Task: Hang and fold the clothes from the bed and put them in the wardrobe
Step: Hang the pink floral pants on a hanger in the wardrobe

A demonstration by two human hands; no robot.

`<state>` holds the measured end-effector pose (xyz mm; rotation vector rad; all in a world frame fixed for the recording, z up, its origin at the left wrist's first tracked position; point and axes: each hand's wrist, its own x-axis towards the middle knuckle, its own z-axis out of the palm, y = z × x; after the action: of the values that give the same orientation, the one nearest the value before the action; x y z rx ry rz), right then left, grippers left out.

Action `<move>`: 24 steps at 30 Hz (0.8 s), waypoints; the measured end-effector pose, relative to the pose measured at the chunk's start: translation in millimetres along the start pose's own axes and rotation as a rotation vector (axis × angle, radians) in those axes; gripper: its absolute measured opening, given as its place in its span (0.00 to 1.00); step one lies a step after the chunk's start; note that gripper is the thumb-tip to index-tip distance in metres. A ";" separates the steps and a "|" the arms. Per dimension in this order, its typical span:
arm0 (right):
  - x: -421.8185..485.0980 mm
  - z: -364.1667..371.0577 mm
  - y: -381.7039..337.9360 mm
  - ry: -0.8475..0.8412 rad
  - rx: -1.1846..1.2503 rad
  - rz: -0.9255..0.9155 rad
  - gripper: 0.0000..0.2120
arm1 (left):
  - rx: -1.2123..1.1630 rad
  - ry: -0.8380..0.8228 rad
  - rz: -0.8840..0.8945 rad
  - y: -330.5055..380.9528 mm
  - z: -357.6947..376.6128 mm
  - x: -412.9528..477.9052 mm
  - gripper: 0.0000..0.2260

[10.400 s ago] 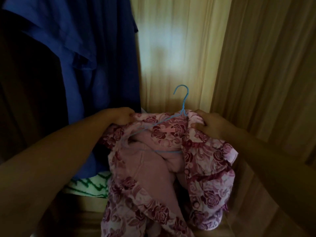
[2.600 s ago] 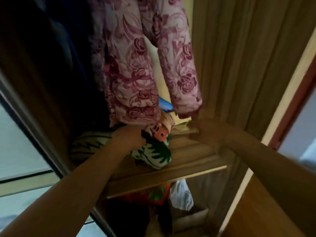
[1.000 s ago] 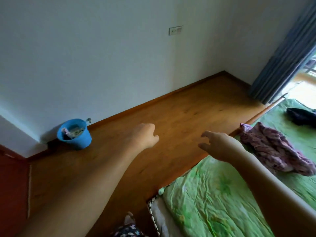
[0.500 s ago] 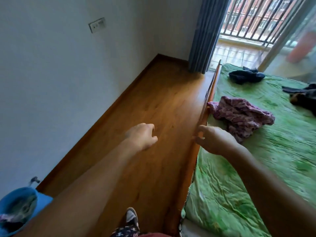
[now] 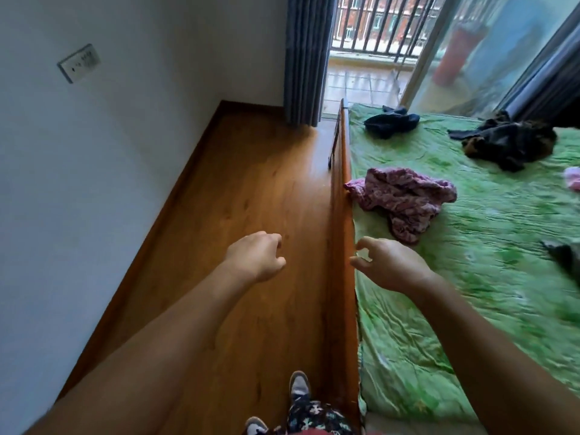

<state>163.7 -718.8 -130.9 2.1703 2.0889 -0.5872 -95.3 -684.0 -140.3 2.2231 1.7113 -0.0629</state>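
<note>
Grey curtain [image 5: 303,58], wall socket [image 5: 79,62], wooden floor [image 5: 244,196].

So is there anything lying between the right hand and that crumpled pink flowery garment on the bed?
Nothing visible. The right hand hangs empty, fingers loosely curled, just past the wooden bed rail, and only bare green sheet separates it from the pink flowery garment. The other clothes lie further off.

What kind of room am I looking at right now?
Most likely a home bedroom: a bed with a rumpled green sheet and loose clothes such as a pink floral garment, a wood floor, and a curtain beside a balcony door.
</note>
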 end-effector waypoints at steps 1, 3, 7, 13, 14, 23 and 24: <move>5.0 -0.5 5.7 0.002 0.012 0.027 0.21 | 0.007 -0.004 0.025 3.7 -1.5 12.5 0.18; 18.6 -2.7 19.5 0.011 0.032 0.077 0.22 | 0.018 -0.015 0.075 12.7 -3.6 42.0 0.17; 62.4 -13.1 50.9 0.043 0.068 0.160 0.23 | 0.024 -0.013 0.162 34.8 -4.3 115.6 0.17; 154.8 -43.5 118.0 0.023 0.122 0.263 0.20 | 0.040 -0.028 0.231 83.1 -9.7 251.1 0.16; 169.2 -50.5 130.6 0.019 0.128 0.281 0.20 | 0.044 -0.039 0.244 92.8 -12.0 273.6 0.16; 255.9 -96.2 225.5 -0.012 0.184 0.470 0.19 | 0.106 -0.164 0.458 187.9 -18.4 436.7 0.16; 264.1 -97.6 234.6 -0.018 0.195 0.490 0.19 | 0.110 -0.176 0.488 197.8 -16.7 454.2 0.16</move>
<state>414.5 -455.1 -174.1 2.6348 1.4480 -0.7685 214.6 -299.7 -185.1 2.5651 1.0644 -0.2312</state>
